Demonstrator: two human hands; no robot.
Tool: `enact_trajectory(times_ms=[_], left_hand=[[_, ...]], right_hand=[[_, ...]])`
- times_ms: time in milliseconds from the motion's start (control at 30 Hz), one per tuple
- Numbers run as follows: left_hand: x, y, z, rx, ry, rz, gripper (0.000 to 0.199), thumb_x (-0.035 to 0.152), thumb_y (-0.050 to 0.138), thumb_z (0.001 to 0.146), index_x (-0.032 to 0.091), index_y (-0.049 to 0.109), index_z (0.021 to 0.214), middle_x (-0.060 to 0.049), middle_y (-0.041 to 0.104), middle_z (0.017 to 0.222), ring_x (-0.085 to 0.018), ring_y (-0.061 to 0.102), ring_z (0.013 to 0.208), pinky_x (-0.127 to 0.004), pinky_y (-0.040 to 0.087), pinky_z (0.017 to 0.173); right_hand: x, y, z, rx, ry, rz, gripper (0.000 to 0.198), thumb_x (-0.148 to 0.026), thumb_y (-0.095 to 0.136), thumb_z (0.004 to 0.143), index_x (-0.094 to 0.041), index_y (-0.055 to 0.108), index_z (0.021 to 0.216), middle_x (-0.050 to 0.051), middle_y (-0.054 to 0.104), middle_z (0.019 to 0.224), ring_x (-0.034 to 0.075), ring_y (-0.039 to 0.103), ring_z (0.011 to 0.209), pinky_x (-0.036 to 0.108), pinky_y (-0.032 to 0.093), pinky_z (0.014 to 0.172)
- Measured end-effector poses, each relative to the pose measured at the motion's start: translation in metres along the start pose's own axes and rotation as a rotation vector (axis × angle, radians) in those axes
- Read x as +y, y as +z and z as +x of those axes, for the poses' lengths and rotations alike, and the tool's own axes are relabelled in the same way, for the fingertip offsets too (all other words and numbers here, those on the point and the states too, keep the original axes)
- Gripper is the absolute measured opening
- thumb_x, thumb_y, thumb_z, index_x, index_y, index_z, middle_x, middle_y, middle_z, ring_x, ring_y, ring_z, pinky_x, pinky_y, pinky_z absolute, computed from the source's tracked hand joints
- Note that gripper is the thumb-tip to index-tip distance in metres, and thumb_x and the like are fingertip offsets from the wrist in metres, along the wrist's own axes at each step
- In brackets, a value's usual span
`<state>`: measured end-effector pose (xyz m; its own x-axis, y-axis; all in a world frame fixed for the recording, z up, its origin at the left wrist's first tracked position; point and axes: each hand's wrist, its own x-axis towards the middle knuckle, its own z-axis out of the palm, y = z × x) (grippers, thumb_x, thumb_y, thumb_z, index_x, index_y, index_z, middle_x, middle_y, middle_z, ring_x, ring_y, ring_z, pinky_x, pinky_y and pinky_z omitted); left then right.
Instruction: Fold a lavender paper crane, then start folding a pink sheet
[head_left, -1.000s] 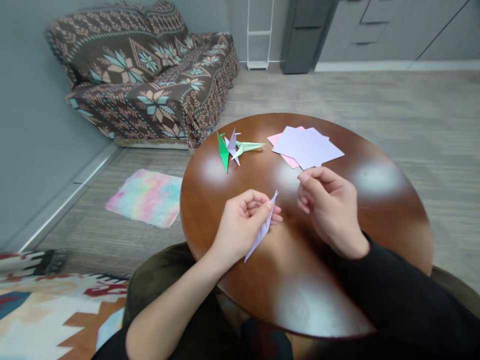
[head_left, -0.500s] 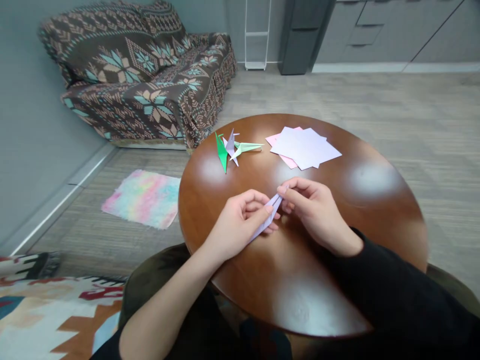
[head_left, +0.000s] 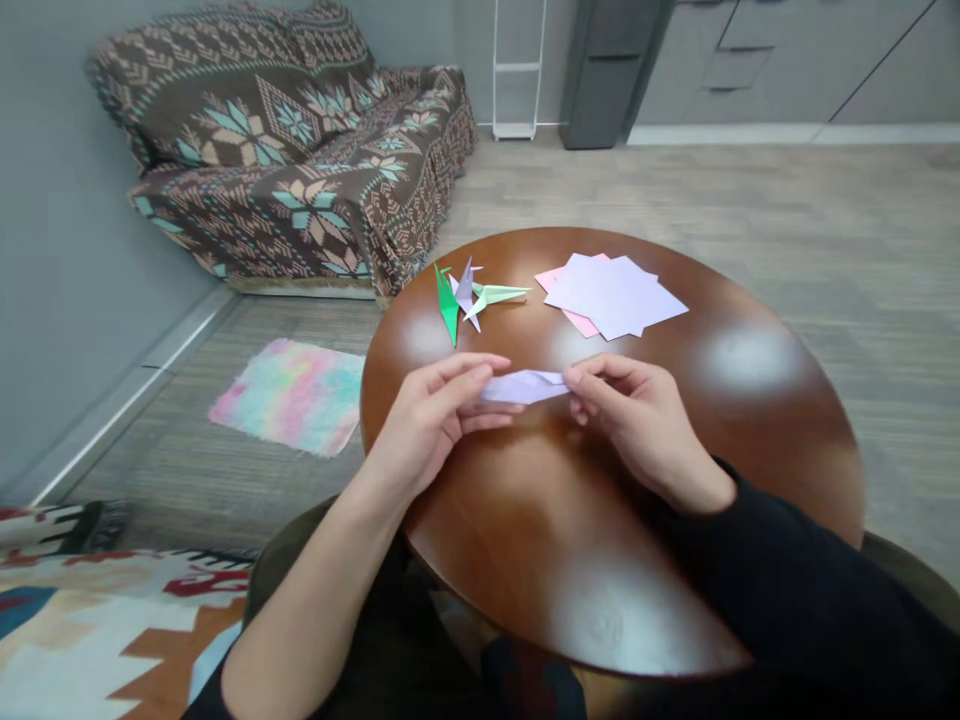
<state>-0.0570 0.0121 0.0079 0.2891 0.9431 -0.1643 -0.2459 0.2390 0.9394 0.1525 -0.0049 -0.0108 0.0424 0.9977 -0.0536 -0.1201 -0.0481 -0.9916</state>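
Note:
A narrow folded piece of lavender paper point(head_left: 525, 386) is stretched sideways between my two hands, over the near half of the round table. Its left end is pinched between the thumb and fingers of my left hand point(head_left: 450, 405). My right hand point(head_left: 626, 400) grips the right end with thumb and forefinger, the other fingers curled beneath. A raised flap shows along the paper's upper edge. Both tips are partly hidden by my fingers.
Folded paper cranes, one green point(head_left: 447, 308), one purple point(head_left: 466, 292) and one pale green point(head_left: 496, 296), lie at the table's far left. Beyond my right hand are lavender sheets point(head_left: 615, 295) over a pink sheet point(head_left: 550, 279). The brown table point(head_left: 780, 450) has a rounded edge.
The folded paper has turned from a slant to nearly level. My left hand has moved left and up to its left end; my right hand keeps its hold.

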Motion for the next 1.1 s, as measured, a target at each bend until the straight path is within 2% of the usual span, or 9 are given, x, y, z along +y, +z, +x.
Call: enact_trajectory(times_ms=[100, 200, 333, 400, 500, 567, 767, 933, 1100], left_hand=[[-0.012, 0.01, 0.002, 0.068, 0.041, -0.161, 0.04, 0.03, 0.085, 0.079, 0.016, 0.073, 0.114, -0.007, 0.08, 0.098, -0.016, 0.078, 0.085, -0.023, 0.062, 0.078], [-0.024, 0.025, 0.001, 0.065, 0.083, -0.089, 0.05, 0.027, 0.087, 0.077, 0.017, 0.067, 0.121, -0.008, 0.079, 0.109, -0.019, 0.078, 0.089, -0.026, 0.063, 0.078], [-0.021, 0.036, -0.005, 0.253, 0.313, 0.084, 0.079, 0.025, 0.083, 0.082, 0.028, 0.043, 0.15, -0.001, 0.08, 0.097, -0.017, 0.078, 0.087, -0.027, 0.06, 0.089], [-0.017, 0.035, -0.007, 0.279, 0.357, 0.167, 0.069, 0.027, 0.081, 0.084, 0.028, 0.05, 0.145, 0.0, 0.079, 0.092, -0.016, 0.077, 0.082, -0.026, 0.06, 0.086], [-0.015, 0.032, -0.007, 0.229, 0.365, 0.296, 0.026, 0.03, 0.075, 0.089, 0.022, 0.071, 0.114, -0.001, 0.077, 0.089, -0.016, 0.075, 0.077, -0.025, 0.061, 0.079], [-0.017, 0.029, -0.005, 0.183, 0.346, 0.338, 0.012, 0.029, 0.074, 0.09, 0.019, 0.076, 0.096, -0.003, 0.078, 0.089, -0.016, 0.074, 0.078, -0.026, 0.061, 0.078], [-0.021, 0.024, 0.001, 0.141, 0.309, 0.302, 0.005, 0.019, 0.079, 0.083, 0.017, 0.078, 0.087, -0.003, 0.079, 0.086, -0.016, 0.074, 0.08, -0.025, 0.06, 0.079], [-0.021, 0.024, 0.001, 0.114, 0.32, 0.299, 0.003, 0.016, 0.077, 0.082, 0.016, 0.075, 0.083, -0.002, 0.077, 0.082, -0.015, 0.072, 0.074, -0.025, 0.059, 0.075], [-0.024, 0.028, 0.001, 0.156, 0.282, 0.144, 0.031, 0.017, 0.083, 0.076, 0.02, 0.053, 0.083, 0.002, 0.073, 0.072, -0.013, 0.07, 0.064, -0.022, 0.056, 0.066]], right_hand=[[0.003, 0.002, 0.0, 0.088, 0.002, 0.127, 0.026, -0.042, 0.087, 0.078, -0.02, 0.075, 0.08, -0.002, 0.062, 0.062, 0.011, 0.052, 0.052, 0.024, 0.041, 0.046], [0.006, 0.006, -0.001, 0.088, 0.008, 0.152, 0.025, -0.042, 0.087, 0.078, -0.02, 0.076, 0.079, -0.001, 0.065, 0.065, 0.011, 0.054, 0.052, 0.024, 0.044, 0.047], [0.009, 0.012, -0.004, 0.0, 0.101, 0.222, 0.025, -0.04, 0.09, 0.074, -0.018, 0.078, 0.077, 0.0, 0.068, 0.067, 0.011, 0.059, 0.057, 0.023, 0.049, 0.051], [0.008, 0.015, -0.005, -0.042, 0.164, 0.257, 0.025, -0.038, 0.092, 0.072, -0.017, 0.079, 0.075, 0.001, 0.069, 0.066, 0.011, 0.061, 0.059, 0.021, 0.052, 0.054], [0.006, 0.017, -0.006, -0.077, 0.229, 0.292, 0.024, -0.037, 0.092, 0.072, -0.016, 0.079, 0.074, 0.002, 0.071, 0.069, 0.01, 0.062, 0.062, 0.019, 0.053, 0.056], [0.004, 0.017, -0.007, -0.077, 0.251, 0.302, 0.024, -0.036, 0.092, 0.071, -0.016, 0.079, 0.073, 0.002, 0.072, 0.07, 0.01, 0.062, 0.064, 0.019, 0.053, 0.057], [0.003, 0.015, -0.007, -0.104, 0.316, 0.313, 0.024, -0.035, 0.093, 0.069, -0.016, 0.08, 0.075, 0.003, 0.074, 0.078, 0.011, 0.064, 0.069, 0.023, 0.056, 0.068], [0.007, 0.014, -0.006, -0.117, 0.26, 0.284, 0.024, -0.037, 0.091, 0.071, -0.016, 0.08, 0.076, 0.003, 0.073, 0.075, 0.012, 0.061, 0.071, 0.026, 0.052, 0.071], [0.012, 0.013, -0.005, -0.11, 0.169, 0.211, 0.021, -0.035, 0.087, 0.076, -0.017, 0.078, 0.074, 0.001, 0.07, 0.067, 0.012, 0.056, 0.064, 0.028, 0.042, 0.064]])
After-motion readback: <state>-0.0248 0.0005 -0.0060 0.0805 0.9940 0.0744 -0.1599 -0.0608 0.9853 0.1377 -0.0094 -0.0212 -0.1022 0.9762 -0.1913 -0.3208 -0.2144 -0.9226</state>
